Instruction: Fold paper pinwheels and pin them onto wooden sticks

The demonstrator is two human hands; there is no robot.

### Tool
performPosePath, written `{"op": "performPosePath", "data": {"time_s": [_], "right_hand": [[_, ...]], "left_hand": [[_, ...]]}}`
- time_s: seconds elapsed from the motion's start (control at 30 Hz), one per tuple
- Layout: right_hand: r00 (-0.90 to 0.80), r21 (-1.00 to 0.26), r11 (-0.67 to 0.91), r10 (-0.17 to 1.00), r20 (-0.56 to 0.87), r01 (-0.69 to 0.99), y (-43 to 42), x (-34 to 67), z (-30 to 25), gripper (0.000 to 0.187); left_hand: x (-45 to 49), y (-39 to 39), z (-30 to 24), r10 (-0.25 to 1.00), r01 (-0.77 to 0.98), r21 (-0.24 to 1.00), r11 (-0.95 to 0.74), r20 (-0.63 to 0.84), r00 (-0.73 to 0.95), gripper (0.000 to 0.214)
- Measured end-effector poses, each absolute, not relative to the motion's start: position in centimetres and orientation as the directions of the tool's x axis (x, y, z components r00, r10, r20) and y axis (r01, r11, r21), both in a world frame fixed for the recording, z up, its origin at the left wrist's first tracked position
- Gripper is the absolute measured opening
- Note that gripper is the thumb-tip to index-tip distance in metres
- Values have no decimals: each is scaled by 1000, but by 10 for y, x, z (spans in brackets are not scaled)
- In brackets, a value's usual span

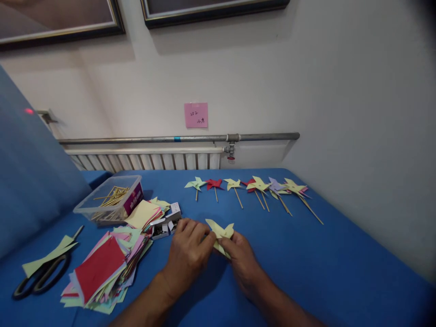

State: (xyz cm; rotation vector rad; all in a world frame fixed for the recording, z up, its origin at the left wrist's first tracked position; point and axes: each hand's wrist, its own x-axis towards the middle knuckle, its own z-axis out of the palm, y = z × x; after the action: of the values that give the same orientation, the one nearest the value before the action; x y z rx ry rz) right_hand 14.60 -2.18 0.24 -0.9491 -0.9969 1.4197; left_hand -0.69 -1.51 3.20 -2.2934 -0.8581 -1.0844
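A pale yellow paper pinwheel (223,232), its corners folded in toward the middle, is held above the blue table; no stick shows on it. My right hand (243,261) grips its right side, with the thumb on top of the paper. At the left edge, my left hand (190,250) is closed, thumb against the paper and the other fingers curled, their tips hidden. Just beyond the left knuckles stand small open boxes of metal pins (160,230).
Several finished pinwheels on sticks (258,184) lie in a row at the back. Leftward are stacked coloured paper sheets (100,268), a clear plastic tub (102,193) of wooden sticks, and black-handled scissors (51,274) under yellow paper strips. A wall and radiator (146,160) stand behind.
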Motion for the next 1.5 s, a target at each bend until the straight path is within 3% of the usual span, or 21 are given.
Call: {"op": "performPosePath", "data": {"time_s": [0.3, 1.03, 1.27, 1.33, 1.4, 1.5], "right_hand": [[-86, -894, -94, 994, -62, -439, -27, 146, 15, 15], [-105, -875, -83, 994, -37, -477, -29, 148, 16, 34], [-96, -872, -87, 994, -46, -482, -25, 148, 11, 29], [-96, -894, -71, 995, -32, -443, -23, 150, 9, 28], [-63, -924, -53, 998, -32, -380, -21, 153, 6, 28], [-14, -962, -56, 998, -54, -266, -18, 158, 4, 27]], "left_hand": [[-10, -13, 32, 342, 685, -181, -705, 760, 553, 19], [-10, -17, 37, 335, 694, -314, -648, 700, 630, 14], [-7, -20, 36, 355, 704, -310, -639, 692, 628, 14], [-8, -20, 35, 359, 698, -265, -665, 706, 610, 16], [-10, -19, 33, 396, 694, -137, -707, 736, 549, 21], [-16, -15, 33, 600, 652, 284, -703, 729, 328, 26]]}}
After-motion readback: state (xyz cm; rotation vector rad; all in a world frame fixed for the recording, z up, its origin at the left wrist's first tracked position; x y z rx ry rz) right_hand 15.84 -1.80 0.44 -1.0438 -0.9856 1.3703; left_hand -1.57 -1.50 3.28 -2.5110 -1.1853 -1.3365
